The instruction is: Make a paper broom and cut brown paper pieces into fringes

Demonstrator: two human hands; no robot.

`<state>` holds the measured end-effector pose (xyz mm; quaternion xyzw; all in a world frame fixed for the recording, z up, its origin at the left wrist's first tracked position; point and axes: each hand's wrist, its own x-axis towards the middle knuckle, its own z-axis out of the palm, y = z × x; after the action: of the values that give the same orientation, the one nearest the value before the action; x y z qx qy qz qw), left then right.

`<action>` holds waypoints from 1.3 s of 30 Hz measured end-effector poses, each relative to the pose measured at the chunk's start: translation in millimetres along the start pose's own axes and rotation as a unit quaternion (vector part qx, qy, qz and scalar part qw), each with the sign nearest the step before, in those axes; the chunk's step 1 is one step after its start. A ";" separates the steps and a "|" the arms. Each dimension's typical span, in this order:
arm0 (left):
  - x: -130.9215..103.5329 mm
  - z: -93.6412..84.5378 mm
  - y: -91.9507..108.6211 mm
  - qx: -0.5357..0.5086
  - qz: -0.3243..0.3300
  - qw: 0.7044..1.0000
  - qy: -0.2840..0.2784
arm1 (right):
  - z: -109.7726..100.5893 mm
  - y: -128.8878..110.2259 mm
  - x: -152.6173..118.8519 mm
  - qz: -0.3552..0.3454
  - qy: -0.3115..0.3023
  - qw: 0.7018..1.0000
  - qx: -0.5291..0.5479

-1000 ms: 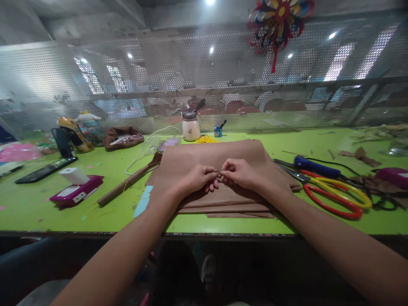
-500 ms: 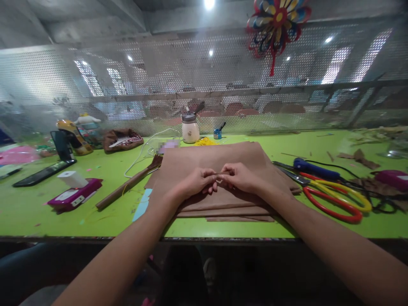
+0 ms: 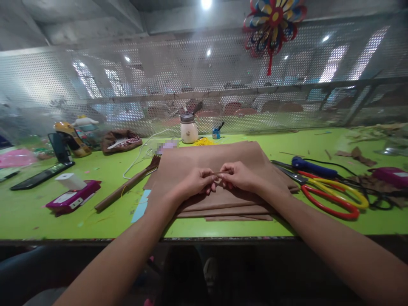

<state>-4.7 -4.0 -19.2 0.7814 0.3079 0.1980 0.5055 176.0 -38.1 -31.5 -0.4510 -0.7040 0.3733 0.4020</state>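
My left hand (image 3: pixel 200 180) and my right hand (image 3: pixel 237 175) meet above a stack of brown paper sheets (image 3: pixel 204 157). Each pinches an end of a thin brown strip (image 3: pixel 217 173), which looks like rolled or twisted paper. Only a short piece of the strip shows between the fingertips; the rest is hidden by the fingers. To the left of the stack lies a brown paper-wrapped stick (image 3: pixel 121 191) with a frayed end and a yellow tie around it. Large scissors with red and yellow handles (image 3: pixel 331 199) rest to the right of my right hand.
On the green table (image 3: pixel 223 228) stand a purple power strip (image 3: pixel 75 199), a phone (image 3: pixel 41 175), a cream jug (image 3: pixel 189 128) and a small blue jar (image 3: pixel 216 133). A blue-handled corded tool (image 3: pixel 314 167) lies behind the scissors. A perforated screen (image 3: pixel 191 76) rises at the back.
The view has shifted slightly. Both hands keep nearly the same place over the paper, still pinching the strip, with slightly more of it showing between the fingertips.
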 end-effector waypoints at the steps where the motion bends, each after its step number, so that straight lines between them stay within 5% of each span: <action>1: -0.3 0.1 -0.1 0.001 0.004 1.000 0.001 | -0.5 -1.0 -0.5 -0.014 -0.007 1.000 -0.021; 6: 0.1 2.1 0.4 -0.010 -0.003 1.000 0.013 | -2.4 -5.9 -1.4 -0.023 -0.006 0.996 -0.086; 14: -1.2 -1.7 0.6 -0.062 0.012 0.998 -0.007 | -5.5 0.7 0.4 0.051 0.023 0.997 0.044; 24: 3.0 -3.7 -6.1 -0.115 -0.003 0.993 0.001 | -8.5 7.2 1.2 0.051 -0.019 0.979 0.195; 39: -1.3 -5.3 -3.0 -0.161 0.007 0.986 -0.050 | -24.9 2.1 -5.8 0.061 -0.114 0.957 0.259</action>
<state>-9.7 -0.4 -19.8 0.7004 0.2413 0.2094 0.6382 200.8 -38.9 -24.8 -0.3278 -0.5955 0.6158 0.3984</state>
